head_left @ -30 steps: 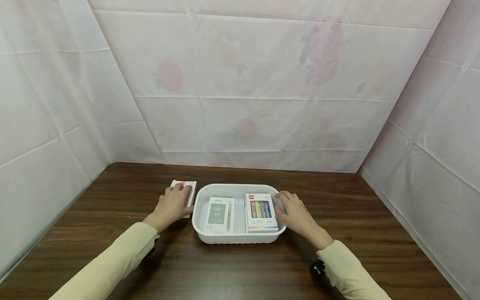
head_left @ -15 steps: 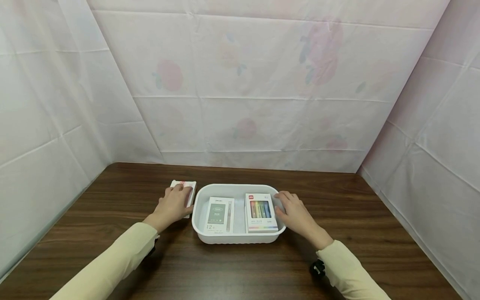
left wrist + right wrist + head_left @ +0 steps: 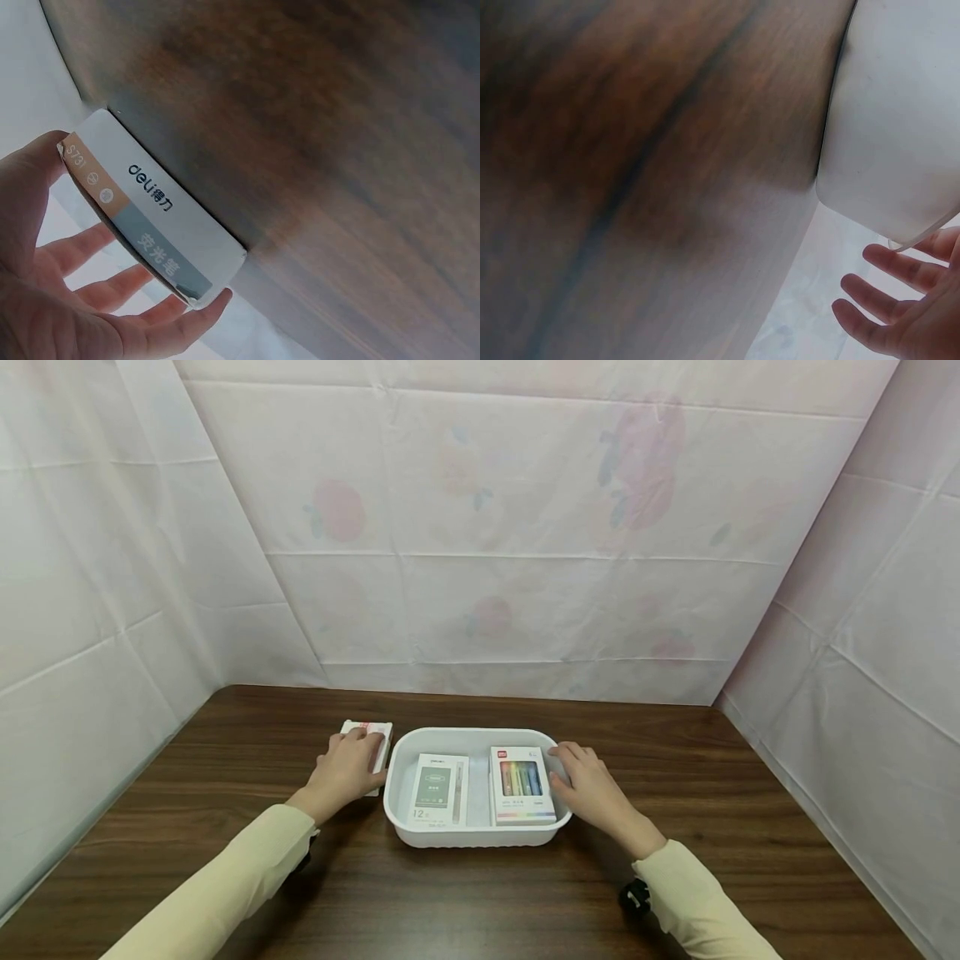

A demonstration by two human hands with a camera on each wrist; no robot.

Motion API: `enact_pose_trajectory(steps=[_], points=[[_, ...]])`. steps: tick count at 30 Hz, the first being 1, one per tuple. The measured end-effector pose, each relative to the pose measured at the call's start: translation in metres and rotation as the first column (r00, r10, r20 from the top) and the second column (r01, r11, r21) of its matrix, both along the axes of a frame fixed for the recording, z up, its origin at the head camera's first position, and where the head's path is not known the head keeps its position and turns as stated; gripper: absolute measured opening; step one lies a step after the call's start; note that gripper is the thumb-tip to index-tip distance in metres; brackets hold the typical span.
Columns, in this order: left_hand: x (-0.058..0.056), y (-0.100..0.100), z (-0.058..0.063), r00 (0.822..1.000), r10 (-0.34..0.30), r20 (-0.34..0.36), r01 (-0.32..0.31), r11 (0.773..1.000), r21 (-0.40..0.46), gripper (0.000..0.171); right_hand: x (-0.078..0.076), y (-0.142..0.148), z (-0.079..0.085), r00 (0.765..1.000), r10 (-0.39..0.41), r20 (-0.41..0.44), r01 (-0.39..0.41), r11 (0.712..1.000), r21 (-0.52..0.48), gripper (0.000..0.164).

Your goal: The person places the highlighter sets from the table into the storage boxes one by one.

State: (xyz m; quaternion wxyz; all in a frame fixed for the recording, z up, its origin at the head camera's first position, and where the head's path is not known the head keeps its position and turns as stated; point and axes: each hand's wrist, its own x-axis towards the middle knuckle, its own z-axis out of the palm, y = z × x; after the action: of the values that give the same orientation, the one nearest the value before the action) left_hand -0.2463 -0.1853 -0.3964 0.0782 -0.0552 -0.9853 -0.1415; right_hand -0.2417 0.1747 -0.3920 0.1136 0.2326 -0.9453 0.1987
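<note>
My left hand (image 3: pixel 348 777) grips a white highlighter box (image 3: pixel 150 206) with orange and grey bands, standing on the table left of the tray; thumb on one side, fingers on the other. Seen from above, the hand covers much of this box. A white plastic tray (image 3: pixel 480 837) sits in the middle. In it lie a white-and-green pen box (image 3: pixel 437 789) on the left and a white box of coloured highlighters (image 3: pixel 522 787) on the right. My right hand (image 3: pixel 596 789) rests at the tray's right rim, its fingers loose and spread in the right wrist view.
The dark wooden table (image 3: pixel 480 902) reaches back to a pale fruit-print cloth (image 3: pixel 487 527) hung behind it. More cloth hangs at both sides. Black wrist straps (image 3: pixel 636 897) show below the sleeves.
</note>
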Motion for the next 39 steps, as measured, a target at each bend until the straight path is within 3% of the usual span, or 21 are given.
enact_pose_trajectory(steps=[39], points=[[0.0043,-0.0079,0.0061,0.993,0.013,-0.121,-0.009,1.000,0.026,0.046,0.0006,-0.0007,0.0006,1.000,0.003,0.003,-0.004,1.000,0.014,0.034]])
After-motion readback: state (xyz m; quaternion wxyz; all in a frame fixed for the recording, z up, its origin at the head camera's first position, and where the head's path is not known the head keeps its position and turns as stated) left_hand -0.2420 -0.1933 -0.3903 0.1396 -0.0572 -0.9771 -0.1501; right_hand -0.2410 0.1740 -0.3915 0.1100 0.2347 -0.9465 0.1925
